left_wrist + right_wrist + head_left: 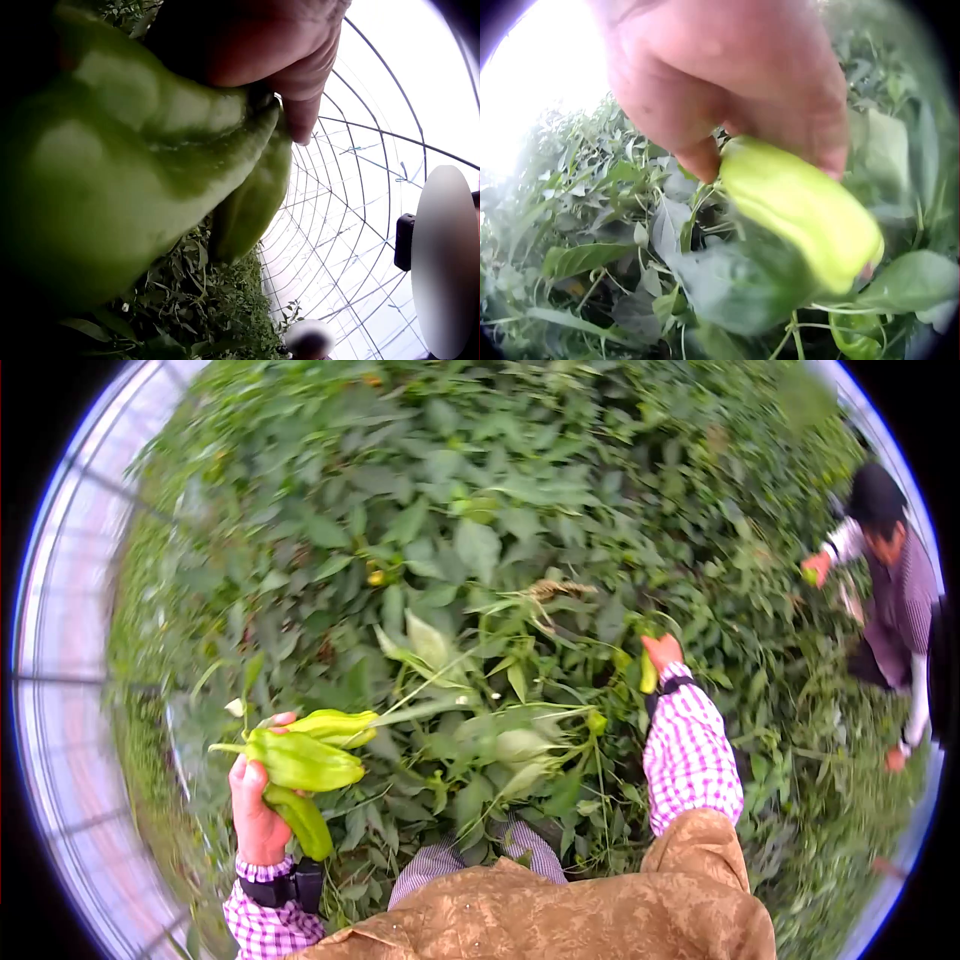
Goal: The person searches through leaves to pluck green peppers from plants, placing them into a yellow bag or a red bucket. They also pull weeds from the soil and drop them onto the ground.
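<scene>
My left hand (260, 815) holds a bunch of light green peppers at the lower left of the head view. A broad pepper (312, 762) lies across the fingers, with a second pepper (330, 726) behind it and a curved pepper (305, 825) hanging below. In the left wrist view, a large pepper (112, 172) fills the near side and the fingers (300, 90) wrap over the bunch. Among the leaves on the right, my right hand (662, 652) grips a yellow-green pepper (802, 210) by its stem end; its lower end points down toward the foliage.
Dense pepper plants (400, 490) spread ahead and around my legs, with bent stems between the hands. Another pepper (857, 334) hangs low below the right hand. At the far right another person (900, 590) reaches into the plants. A greenhouse wall (75, 660) runs along the left.
</scene>
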{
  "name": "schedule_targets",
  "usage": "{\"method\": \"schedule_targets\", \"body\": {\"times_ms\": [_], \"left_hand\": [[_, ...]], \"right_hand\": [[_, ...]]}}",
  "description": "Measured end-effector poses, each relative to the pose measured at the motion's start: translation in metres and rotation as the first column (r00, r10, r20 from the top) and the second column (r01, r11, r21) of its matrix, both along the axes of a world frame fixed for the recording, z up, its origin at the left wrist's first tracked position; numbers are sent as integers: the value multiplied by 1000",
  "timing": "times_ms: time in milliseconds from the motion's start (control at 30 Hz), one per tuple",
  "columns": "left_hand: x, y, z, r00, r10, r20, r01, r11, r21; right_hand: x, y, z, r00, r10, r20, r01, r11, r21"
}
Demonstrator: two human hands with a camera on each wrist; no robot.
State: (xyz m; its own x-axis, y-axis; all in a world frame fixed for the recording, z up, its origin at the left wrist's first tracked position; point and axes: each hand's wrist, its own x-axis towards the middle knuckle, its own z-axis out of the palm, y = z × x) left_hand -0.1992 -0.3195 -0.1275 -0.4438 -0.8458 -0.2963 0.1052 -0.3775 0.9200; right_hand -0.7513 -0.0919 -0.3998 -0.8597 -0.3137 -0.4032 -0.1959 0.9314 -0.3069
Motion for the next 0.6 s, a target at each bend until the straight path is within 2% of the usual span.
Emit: {"method": "schedule_targets", "body": {"times_ms": [33, 67, 100, 133, 167, 200, 233, 267, 333, 400, 433, 467, 500, 533, 567, 600], "left_hand": [[3, 6, 1, 998, 60, 6, -60, 998, -22], [11, 10, 2, 992, 122, 12, -122, 991, -47], [31, 9, -3, 993, 122, -3, -122, 991, -47], [36, 10, -2, 992, 123, -36, -125, 991, -43], [44, 8, -7, 983, 165, -86, -166, 986, -9], [53, 8, -13, 968, 210, -137, -211, 977, 6], [65, 7, -20, 955, 246, -167, -250, 968, -6], [75, 7, -26, 940, 273, -205, -282, 959, -14], [88, 8, -29, 916, 320, -244, -338, 940, -35], [90, 10, -31, 883, 312, -350, -307, 949, 71], [89, 12, -31, 908, 268, -321, -262, 963, 63], [84, 21, -33, 902, 271, -336, -241, 962, 126], [80, 33, -35, 925, 208, -318, -170, 975, 143], [80, 45, -42, 942, 146, -302, -100, 982, 162], [80, 58, -52, 939, 152, -308, -91, 974, 206], [79, 69, -63, 936, 153, -317, -72, 965, 252]], "right_hand": [[1, 5, -9, 969, 151, -194, -148, 988, 32], [2, 4, -11, 964, 174, -201, -162, 984, 74], [16, -8, 9, 971, 139, -196, -120, 987, 104], [11, -7, 1, 962, 136, -237, -111, 987, 116], [9, -4, -5, 923, 219, -317, -224, 974, 20], [-6, -6, -22, 934, 264, -241, -292, 953, -86], [-19, -8, -41, 941, 318, -118, -339, 864, -372], [-19, -22, -33, 950, 300, 83, -240, 877, -416], [34, -69, 47, 930, 298, 215, -170, 866, -470], [108, -118, 133, 876, 409, 255, -191, 781, -595], [144, -138, 162, 786, 580, 215, -295, 657, -694], [184, -153, 187, 667, 721, 190, -349, 527, -775], [221, -159, 209, 540, 809, 232, -363, 473, -803], [253, -164, 216, 360, 899, 248, -366, 381, -849], [283, -167, 219, 169, 940, 298, -355, 340, -871], [308, -171, 218, -26, 922, 387, -325, 358, -875]]}}
